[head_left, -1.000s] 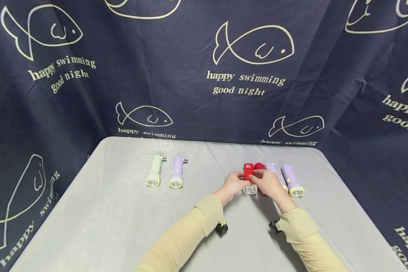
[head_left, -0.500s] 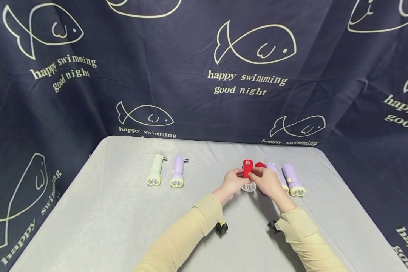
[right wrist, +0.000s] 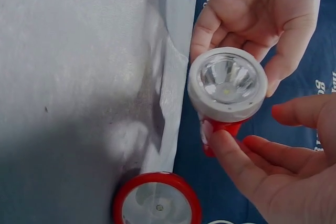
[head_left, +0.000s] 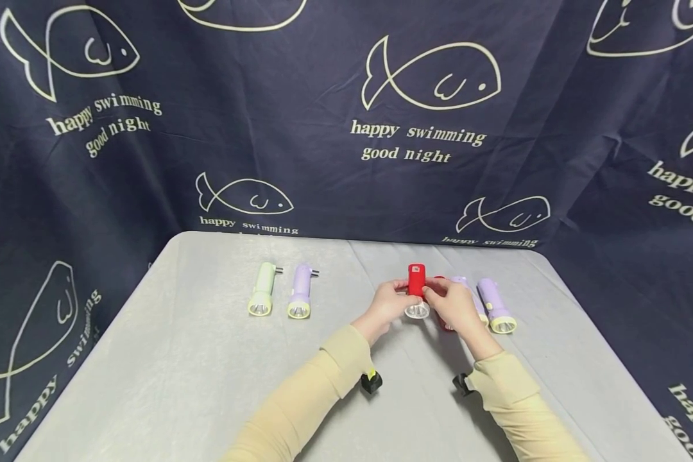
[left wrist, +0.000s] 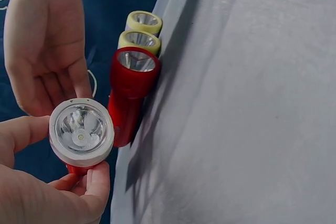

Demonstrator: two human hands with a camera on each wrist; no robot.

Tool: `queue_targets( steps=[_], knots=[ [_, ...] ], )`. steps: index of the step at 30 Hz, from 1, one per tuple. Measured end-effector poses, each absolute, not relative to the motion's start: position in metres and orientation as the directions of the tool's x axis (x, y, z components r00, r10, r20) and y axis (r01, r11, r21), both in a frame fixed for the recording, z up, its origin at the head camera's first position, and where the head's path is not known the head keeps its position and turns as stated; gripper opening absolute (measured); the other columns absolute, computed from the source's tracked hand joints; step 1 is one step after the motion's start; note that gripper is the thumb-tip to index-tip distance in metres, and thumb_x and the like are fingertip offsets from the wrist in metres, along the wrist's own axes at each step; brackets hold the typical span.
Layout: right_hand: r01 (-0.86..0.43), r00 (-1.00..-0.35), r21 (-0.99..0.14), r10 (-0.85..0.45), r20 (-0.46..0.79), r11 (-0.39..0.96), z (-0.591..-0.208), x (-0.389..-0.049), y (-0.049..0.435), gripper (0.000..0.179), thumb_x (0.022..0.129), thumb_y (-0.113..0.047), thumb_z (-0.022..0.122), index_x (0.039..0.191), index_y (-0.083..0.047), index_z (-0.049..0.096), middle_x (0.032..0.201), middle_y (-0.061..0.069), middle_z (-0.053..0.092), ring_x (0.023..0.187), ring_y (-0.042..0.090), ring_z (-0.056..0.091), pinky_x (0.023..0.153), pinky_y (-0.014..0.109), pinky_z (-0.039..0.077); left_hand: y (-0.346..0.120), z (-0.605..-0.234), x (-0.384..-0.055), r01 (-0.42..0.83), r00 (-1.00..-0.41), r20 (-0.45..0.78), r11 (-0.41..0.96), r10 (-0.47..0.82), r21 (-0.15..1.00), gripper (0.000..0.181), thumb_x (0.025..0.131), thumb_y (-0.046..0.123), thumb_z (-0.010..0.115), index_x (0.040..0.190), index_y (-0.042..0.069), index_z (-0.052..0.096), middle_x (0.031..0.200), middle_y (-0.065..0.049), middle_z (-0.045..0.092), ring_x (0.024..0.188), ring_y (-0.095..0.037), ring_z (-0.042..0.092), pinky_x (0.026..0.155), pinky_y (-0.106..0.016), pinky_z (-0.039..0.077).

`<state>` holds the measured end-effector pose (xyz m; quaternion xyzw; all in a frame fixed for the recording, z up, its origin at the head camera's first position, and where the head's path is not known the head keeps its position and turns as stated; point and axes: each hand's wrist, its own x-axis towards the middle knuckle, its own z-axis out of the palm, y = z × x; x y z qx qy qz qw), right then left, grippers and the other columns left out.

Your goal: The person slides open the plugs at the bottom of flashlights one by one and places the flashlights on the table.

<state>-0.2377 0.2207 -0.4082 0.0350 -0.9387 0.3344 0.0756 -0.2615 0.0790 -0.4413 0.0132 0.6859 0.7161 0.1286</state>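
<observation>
Both hands meet at a red flashlight (head_left: pixel 416 276) with a whitish rim round its clear lens, its lens end toward me. My left hand (head_left: pixel 383 307) pinches it from the left; in the left wrist view the thumb is on the red body below the rim (left wrist: pixel 63 153). My right hand (head_left: pixel 457 307) holds its right side. In the right wrist view the thumb touches the body while one finger (right wrist: pixel 299 113) stands off it. Close behind my right hand lies an all-red flashlight (left wrist: pixel 126 85), largely hidden in the head view.
Beside the all-red flashlight lie two purple flashlights (head_left: pixel 495 300) with yellow rims, one partly covered by my right hand. Farther left are a green flashlight (head_left: pixel 264 287) and another purple flashlight (head_left: pixel 302 285), plug prongs sticking out. A dark fish-print cloth (head_left: pixel 323 128) rises behind the grey table (head_left: pixel 179 353).
Held between both hands, the red flashlight has shifted a little left and away from me. The other flashlights lie as before.
</observation>
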Motion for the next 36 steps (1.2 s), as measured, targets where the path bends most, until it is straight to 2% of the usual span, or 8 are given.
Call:
queue_targets(
  steps=[12, 15, 20, 23, 36],
  knots=[
    [-0.142, -0.976, -0.673, 0.01, 0.216, 0.726, -0.41, -0.239, 0.22, 0.032, 0.089, -0.014, 0.059, 0.117, 0.002, 0.064, 0.106, 0.019, 0.068, 0.094, 0.031, 0.065, 0.087, 0.043, 0.048, 0.072, -0.436, -0.259, -0.176, -0.966, -0.158, -0.07, 0.204, 0.982, 0.048, 0.078, 0.002, 0.07, 0.123, -0.005, 0.056, 0.116, -0.016, 0.064, 0.098, -0.017, 0.063, 0.086, -0.028, 0.052],
    [-0.154, -0.971, -0.677, 0.018, 0.24, 0.72, -0.411, -0.24, 0.22, 0.03, 0.088, -0.012, 0.06, 0.114, 0.002, 0.065, 0.103, 0.018, 0.069, 0.091, 0.029, 0.067, 0.082, 0.038, 0.05, 0.07, -0.437, -0.258, -0.173, -0.966, -0.153, -0.078, 0.209, 0.982, 0.049, 0.078, 0.003, 0.071, 0.124, -0.004, 0.056, 0.117, -0.015, 0.063, 0.098, -0.016, 0.062, 0.085, -0.027, 0.051],
    [-0.169, -0.965, -0.703, 0.029, 0.261, 0.691, -0.412, -0.24, 0.22, 0.027, 0.087, -0.01, 0.063, 0.11, 0.003, 0.067, 0.099, 0.019, 0.07, 0.084, 0.027, 0.069, 0.072, 0.021, 0.051, 0.066, -0.437, -0.257, -0.16, -0.963, -0.135, -0.092, 0.235, 0.983, 0.05, 0.079, 0.003, 0.07, 0.126, -0.002, 0.055, 0.119, -0.015, 0.062, 0.098, -0.017, 0.063, 0.084, -0.027, 0.052],
    [-0.169, -0.967, -0.737, 0.035, 0.252, 0.654, -0.414, -0.24, 0.219, 0.026, 0.087, -0.009, 0.063, 0.109, 0.004, 0.067, 0.099, 0.021, 0.07, 0.08, 0.028, 0.07, 0.067, 0.016, 0.052, 0.063, -0.439, -0.256, -0.145, -0.96, -0.118, -0.09, 0.253, 0.985, 0.051, 0.08, 0.002, 0.069, 0.128, -0.003, 0.054, 0.12, -0.016, 0.062, 0.1, -0.018, 0.064, 0.083, -0.026, 0.052],
    [-0.149, -0.972, -0.858, 0.085, 0.217, 0.491, -0.42, -0.243, 0.216, 0.022, 0.086, -0.004, 0.065, 0.105, 0.008, 0.066, 0.095, 0.026, 0.067, 0.075, 0.029, 0.07, 0.064, 0.027, 0.057, 0.053, -0.443, -0.255, -0.104, -0.956, -0.077, -0.082, 0.285, 0.991, 0.052, 0.08, 0.003, 0.07, 0.129, -0.001, 0.054, 0.122, -0.011, 0.062, 0.101, -0.018, 0.064, 0.085, -0.026, 0.053]
  ],
)
